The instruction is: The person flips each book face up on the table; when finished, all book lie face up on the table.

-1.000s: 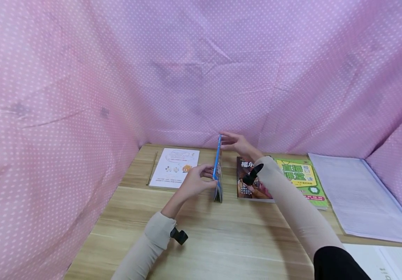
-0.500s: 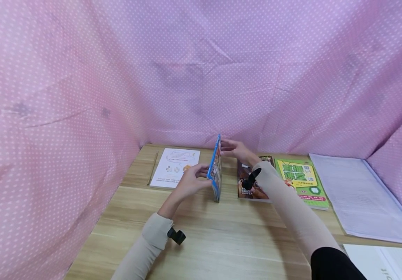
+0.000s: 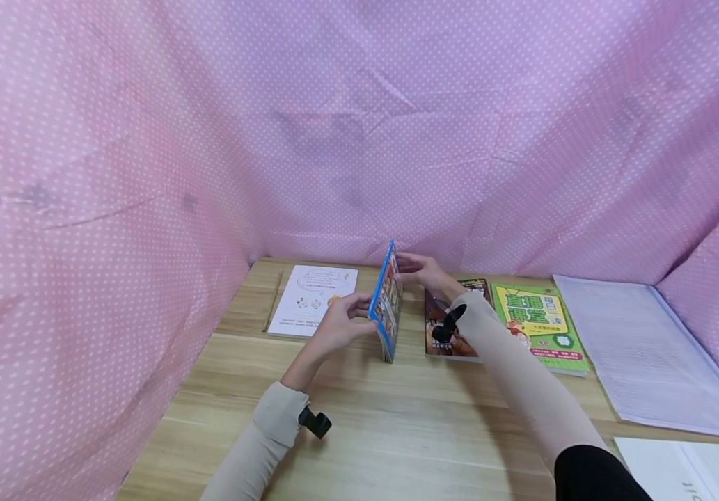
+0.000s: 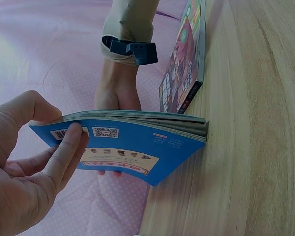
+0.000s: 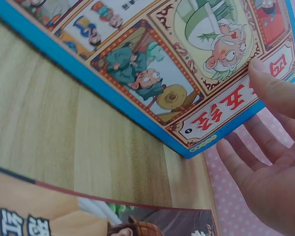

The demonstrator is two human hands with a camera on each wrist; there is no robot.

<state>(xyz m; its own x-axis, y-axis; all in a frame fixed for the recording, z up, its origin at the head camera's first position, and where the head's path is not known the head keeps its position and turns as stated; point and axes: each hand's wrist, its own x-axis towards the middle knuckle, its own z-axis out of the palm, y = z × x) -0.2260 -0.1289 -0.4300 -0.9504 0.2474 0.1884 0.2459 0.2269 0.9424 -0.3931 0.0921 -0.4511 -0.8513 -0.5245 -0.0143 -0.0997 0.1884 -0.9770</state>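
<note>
A thin blue book (image 3: 386, 306) stands on its edge on the wooden table (image 3: 397, 417), leaning a little with its picture cover (image 5: 162, 64) facing right. My left hand (image 3: 342, 321) grips its near edge, thumb on one side and fingers (image 4: 64, 152) on the blue back cover (image 4: 132, 150). On the cover side at the far top corner, my right hand (image 3: 424, 268) is open. Its thumb (image 5: 275, 86) touches the cover and its fingers (image 5: 246, 167) lie straight past the corner.
A brown-covered book (image 3: 459, 320) lies flat just right of the standing one, then a green book (image 3: 541, 323) and a white printed sheet (image 3: 641, 348). A white booklet (image 3: 315, 299) and a pencil (image 3: 273, 300) lie to the left. Pink dotted cloth (image 3: 359, 125) walls the table on three sides.
The blue book has tipped from nearly edge-on to a lean, so its picture cover now shows. My right forearm has shifted slightly left over the brown book.
</note>
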